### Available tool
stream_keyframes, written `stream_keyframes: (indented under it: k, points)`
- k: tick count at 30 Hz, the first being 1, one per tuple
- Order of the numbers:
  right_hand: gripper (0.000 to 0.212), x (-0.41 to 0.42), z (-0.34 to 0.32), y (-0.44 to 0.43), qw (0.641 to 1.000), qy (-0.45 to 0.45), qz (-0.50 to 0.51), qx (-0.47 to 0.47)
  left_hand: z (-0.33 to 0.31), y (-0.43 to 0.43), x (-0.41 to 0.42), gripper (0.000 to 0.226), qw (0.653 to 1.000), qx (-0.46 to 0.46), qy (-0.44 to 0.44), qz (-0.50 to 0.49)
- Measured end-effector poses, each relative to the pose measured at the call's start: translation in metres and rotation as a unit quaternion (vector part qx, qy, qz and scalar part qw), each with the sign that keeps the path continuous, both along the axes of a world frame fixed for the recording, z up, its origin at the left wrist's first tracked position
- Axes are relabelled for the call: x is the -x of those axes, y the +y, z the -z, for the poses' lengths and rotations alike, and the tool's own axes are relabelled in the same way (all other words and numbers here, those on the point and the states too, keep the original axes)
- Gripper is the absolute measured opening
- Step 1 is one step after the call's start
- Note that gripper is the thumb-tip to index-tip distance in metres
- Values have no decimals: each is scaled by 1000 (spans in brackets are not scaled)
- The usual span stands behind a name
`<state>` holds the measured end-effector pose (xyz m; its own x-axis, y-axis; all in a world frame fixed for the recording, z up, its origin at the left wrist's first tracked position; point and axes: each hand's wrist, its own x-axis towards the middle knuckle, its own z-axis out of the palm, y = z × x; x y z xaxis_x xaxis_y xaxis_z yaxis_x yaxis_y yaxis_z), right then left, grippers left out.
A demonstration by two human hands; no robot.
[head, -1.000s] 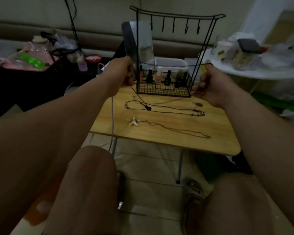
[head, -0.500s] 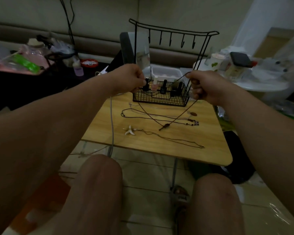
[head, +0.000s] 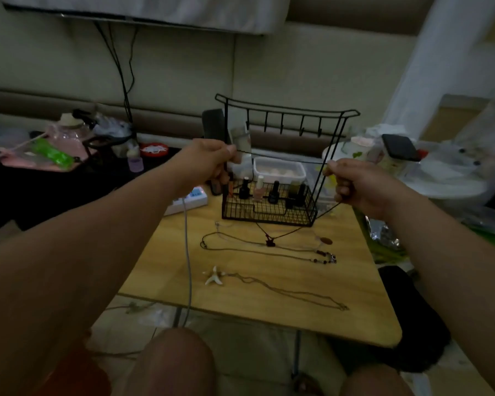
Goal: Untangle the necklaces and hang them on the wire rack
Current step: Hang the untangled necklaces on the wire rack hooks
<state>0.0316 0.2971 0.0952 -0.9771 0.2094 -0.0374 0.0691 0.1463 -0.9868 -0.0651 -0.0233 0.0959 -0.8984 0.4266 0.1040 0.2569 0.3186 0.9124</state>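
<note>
while both hands, left [head: 209, 158] and right [head: 352, 184], pinch a black cord necklace [head: 283, 160] taut, its pendant [head: 269, 242] dangles at 6 o'clock of the wire rack [head: 272, 167].

Both hands are raised in front of the wire rack [head: 286, 167], the left hand [head: 209, 161] and right hand [head: 355, 184] each pinching a dark cord necklace [head: 283, 160] stretched taut between them. Its dark pendant [head: 269, 242] hangs low, just above the wooden tabletop [head: 340, 295]. A beaded necklace [head: 269, 250] and a white starfish-pendant necklace [head: 215, 277] lie flat there. Nail polish bottles [head: 273, 192] stand in the rack's basket.
</note>
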Motion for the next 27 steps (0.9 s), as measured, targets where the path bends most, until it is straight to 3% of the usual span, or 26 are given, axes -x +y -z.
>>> stream_keyframes:
  k: [6, 14, 20, 27]
  points:
    - [15, 40, -20, 9, 994, 65, 90, 1, -30, 20, 26, 21, 996, -43, 65, -51]
    - [15, 74, -45, 7, 971, 126, 183, -90, -42, 36, 67, 19, 986, -52, 107, -117]
    - [19, 84, -29, 9, 958, 130, 229, -115, -27, 43, 77, 24, 976, 5, 163, -142]
    - [18, 90, 3, 8, 958, 114, 214, -155, 7, 47, 74, 27, 972, 69, 184, -129]
